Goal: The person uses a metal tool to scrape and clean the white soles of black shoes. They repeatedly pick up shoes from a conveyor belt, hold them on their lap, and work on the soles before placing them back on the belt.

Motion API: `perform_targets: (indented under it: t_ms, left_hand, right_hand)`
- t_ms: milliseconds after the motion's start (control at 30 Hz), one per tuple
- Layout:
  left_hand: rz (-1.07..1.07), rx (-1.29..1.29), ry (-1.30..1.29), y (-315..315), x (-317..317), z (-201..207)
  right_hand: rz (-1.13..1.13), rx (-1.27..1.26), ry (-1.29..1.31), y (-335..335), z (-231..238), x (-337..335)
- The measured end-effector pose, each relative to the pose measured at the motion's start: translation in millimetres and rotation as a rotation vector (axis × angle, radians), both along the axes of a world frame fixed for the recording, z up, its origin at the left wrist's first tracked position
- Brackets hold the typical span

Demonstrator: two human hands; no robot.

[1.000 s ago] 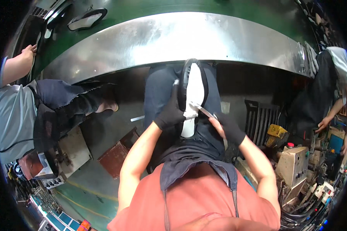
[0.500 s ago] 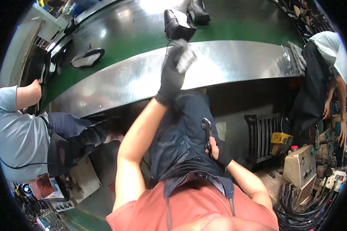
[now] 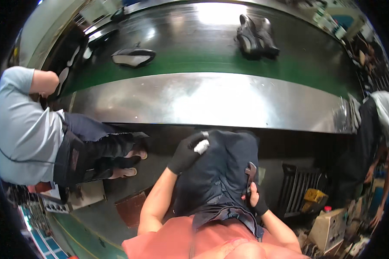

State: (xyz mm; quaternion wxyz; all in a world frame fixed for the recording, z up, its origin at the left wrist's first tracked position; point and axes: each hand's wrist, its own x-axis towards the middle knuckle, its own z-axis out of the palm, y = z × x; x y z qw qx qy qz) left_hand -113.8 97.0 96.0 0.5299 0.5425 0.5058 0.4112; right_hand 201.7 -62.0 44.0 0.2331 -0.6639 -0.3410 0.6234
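My left hand [image 3: 188, 153], in a black glove with white wrapping on the fingers, is over my dark trousers [image 3: 220, 164] by the left thigh. Its fingers look loosely apart, with nothing seen in them. Beside my right thigh, my right hand [image 3: 256, 199] is closed around a dark wrench [image 3: 250, 172], whose jaw points away from me. The lower part of the wrench is hidden by the hand. Two black shoes [image 3: 249, 38] stand side by side on the green conveyor belt [image 3: 194, 60], beyond reach of either hand now.
A shiny metal ledge [image 3: 194, 97] runs between me and the belt. Farther left lies another dark shoe [image 3: 134, 57], its pale side showing. A person in a light shirt [image 3: 34, 134] sits at left, another at far right. A yellow pedal [image 3: 314, 196] and beige control box [image 3: 328, 231] are at lower right.
My left hand has drawn back from the black shoe on the belt to my thigh. The view has shifted, so the belt shows farther right. My right hand keeps the wrench.
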Motion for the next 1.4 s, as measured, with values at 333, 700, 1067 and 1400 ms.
perform_targets:
  t_ms: [333,700,1067,1400]
  left_hand:
    - [0.907,0.373,0.516,258.6,-132.4,0.4]
    - [0.555,0.110,1.395,363.2,-196.9,-27.0]
    - [0.606,0.244,1.200,337.4,-233.3,-42.3]
    - [0.309,0.137,0.989,356.7,-184.3,-25.5]
  right_hand:
    - [-0.048,-0.102,-0.011,1.9,-16.7,1.7]
    - [-0.121,-0.118,-0.085,11.2,-8.7,-15.6]
    - [-0.061,-0.172,-0.020,22.9,5.4,-6.9]
    - [-0.015,-0.010,-0.072,32.9,28.1,-33.6]
